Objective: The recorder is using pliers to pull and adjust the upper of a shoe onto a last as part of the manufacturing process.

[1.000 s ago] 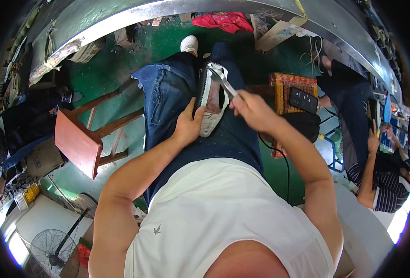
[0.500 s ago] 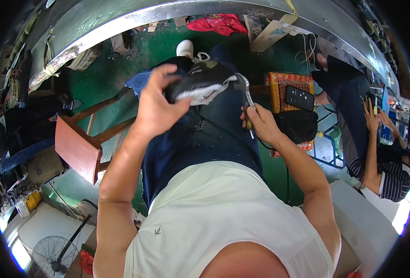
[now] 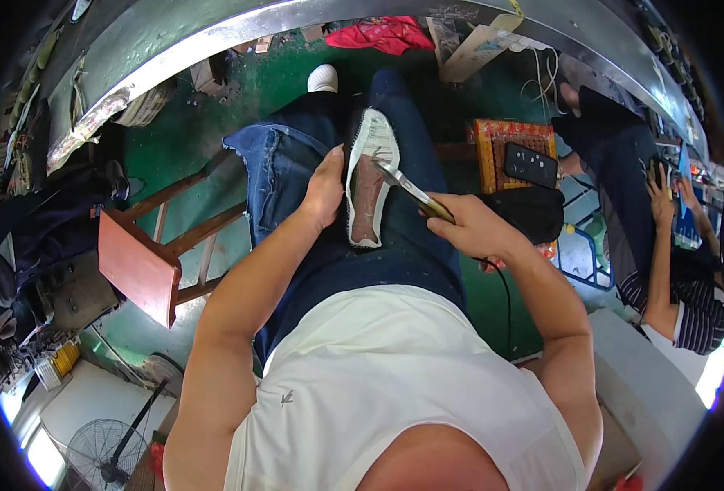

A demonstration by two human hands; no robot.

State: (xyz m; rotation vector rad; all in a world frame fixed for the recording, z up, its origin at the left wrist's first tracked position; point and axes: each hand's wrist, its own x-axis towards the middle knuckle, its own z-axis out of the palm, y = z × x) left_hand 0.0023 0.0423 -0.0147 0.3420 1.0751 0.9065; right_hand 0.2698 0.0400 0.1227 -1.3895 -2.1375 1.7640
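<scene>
A shoe upper [image 3: 368, 196] rests sole side up across my thighs, its white edge framing a brown and pale underside. My left hand [image 3: 324, 190] grips its left side, the thumb at the rim and the other fingers mostly hidden beneath. In my right hand [image 3: 474, 224] is a pair of metal pincers [image 3: 415, 193] with olive handles. Their jaws are over the middle of the underside, close to its right edge; whether they pinch anything is too small to tell.
A reddish wooden stool [image 3: 139, 263] stands to the left. On the right, a black phone [image 3: 530, 164] lies on a beaded seat [image 3: 493, 155] beside a black bag [image 3: 526, 214]. Another person's hands [image 3: 663, 196] work at far right. A metal bench edge [image 3: 296, 26] curves across the front.
The shoe upper has turned from its dark side to its underside and come down onto my thighs. My left hand has closed on its side; the pincers have swung over the underside.
</scene>
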